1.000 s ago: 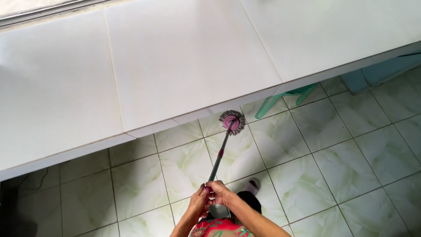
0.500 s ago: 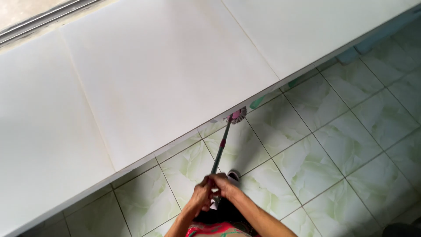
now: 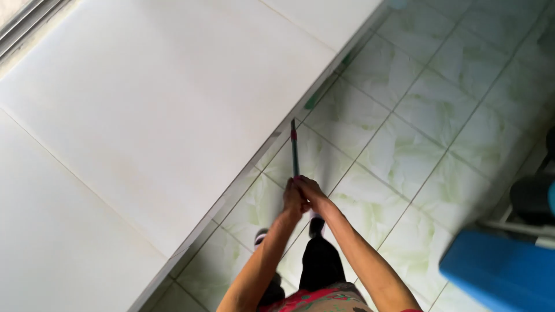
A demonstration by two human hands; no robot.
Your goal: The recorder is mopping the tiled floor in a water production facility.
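I see both hands clasped together on one mop handle [image 3: 294, 151], just in front of the body. My left hand [image 3: 292, 202] is clenched around the handle's near end, and my right hand [image 3: 310, 192] is wrapped over it from the other side, the two touching each other. The handle is a single thin dark rod with a reddish band near its far part; it runs away from the hands toward the edge of the white counter [image 3: 144, 115], and its far end goes out of sight at that edge, so I cannot see the mop head. The counter fills the left of the view as one broad white top with two seams crossing it. Beyond its edge lies the floor [image 3: 404, 156], laid in pale green marbled tiles with dark grout lines. I count two feet [image 3: 316, 225] below the hands, one by each forearm, each only partly visible. At lower right there is one blue box [image 3: 500, 271], well apart from the hands, and just above it one dark round thing [image 3: 532, 199], too cut off to identify.
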